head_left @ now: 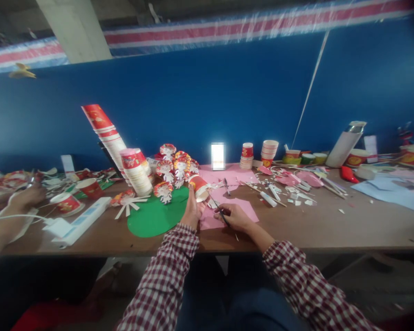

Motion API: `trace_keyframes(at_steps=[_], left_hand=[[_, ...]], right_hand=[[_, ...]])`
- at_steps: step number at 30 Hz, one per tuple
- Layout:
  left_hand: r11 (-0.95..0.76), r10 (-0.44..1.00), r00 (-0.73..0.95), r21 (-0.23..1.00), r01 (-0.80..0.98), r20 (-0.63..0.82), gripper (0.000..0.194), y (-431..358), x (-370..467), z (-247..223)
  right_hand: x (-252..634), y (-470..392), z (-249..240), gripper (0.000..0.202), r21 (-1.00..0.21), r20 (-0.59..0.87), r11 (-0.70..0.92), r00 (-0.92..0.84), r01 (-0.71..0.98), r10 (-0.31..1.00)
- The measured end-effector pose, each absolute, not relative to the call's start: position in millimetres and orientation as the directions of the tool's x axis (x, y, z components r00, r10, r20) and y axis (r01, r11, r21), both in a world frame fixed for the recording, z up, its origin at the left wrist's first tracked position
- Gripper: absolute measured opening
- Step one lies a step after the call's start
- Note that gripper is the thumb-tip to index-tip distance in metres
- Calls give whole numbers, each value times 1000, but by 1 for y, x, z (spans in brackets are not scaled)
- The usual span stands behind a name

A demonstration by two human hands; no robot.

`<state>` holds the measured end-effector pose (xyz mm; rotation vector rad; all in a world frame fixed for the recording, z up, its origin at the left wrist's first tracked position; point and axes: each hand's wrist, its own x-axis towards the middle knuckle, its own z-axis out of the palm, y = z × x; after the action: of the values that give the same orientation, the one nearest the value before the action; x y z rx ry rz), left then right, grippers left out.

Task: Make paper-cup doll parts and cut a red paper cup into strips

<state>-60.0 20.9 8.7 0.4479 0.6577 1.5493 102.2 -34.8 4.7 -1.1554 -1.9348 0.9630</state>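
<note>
Tilted in my left hand (192,208) is a red paper cup (198,182), its pale open end turned toward my right hand. My right hand (233,216) is closed on a pair of scissors (222,216), whose blades point at the cup's rim. Cut strips seem to stick out from the cup there, though they are small and blurred. Under both hands lies pink paper (243,208). Beside my left hand is a round green sheet (155,216), with several cut-cup figures (165,170) standing at its back edge.
At left stand leaning stacked cups (106,135), a white power strip (86,220) and another person's hand (27,197). A glue tube (268,199), paper scraps (298,195) and a pen (227,186) lie to the right. A white flask (343,147) leans near the blue wall (200,101).
</note>
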Motion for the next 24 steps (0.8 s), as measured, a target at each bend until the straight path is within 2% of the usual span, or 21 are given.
trace_keyframes(at_steps=[24], left_hand=[[12, 983, -106, 628, -778, -149, 48, 24, -60, 9]], right_hand=[[103, -35, 6, 34, -844, 171, 335, -381, 420, 909]])
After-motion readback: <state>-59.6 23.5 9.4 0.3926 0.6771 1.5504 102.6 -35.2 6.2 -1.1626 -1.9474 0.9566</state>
